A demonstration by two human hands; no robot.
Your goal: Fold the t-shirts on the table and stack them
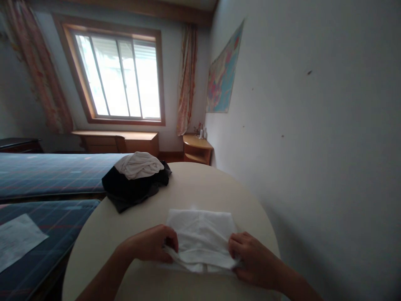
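at the round table's (216, 188) far left sits a clothes heap (134, 189), while nearer lies the white cloth (200, 234), front edge crosswise, long axis unclear, pinched in left hand (156, 244) and right hand (252, 259).

Dim room, cool daylight from the window (117, 77), its glare blown out white, soft shadow low along the wall (313, 175), edges stretched, fine detail smeared, perhaps by motion

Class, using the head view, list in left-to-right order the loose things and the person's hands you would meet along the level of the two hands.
Sheet of paper → left hand → white cloth → right hand.
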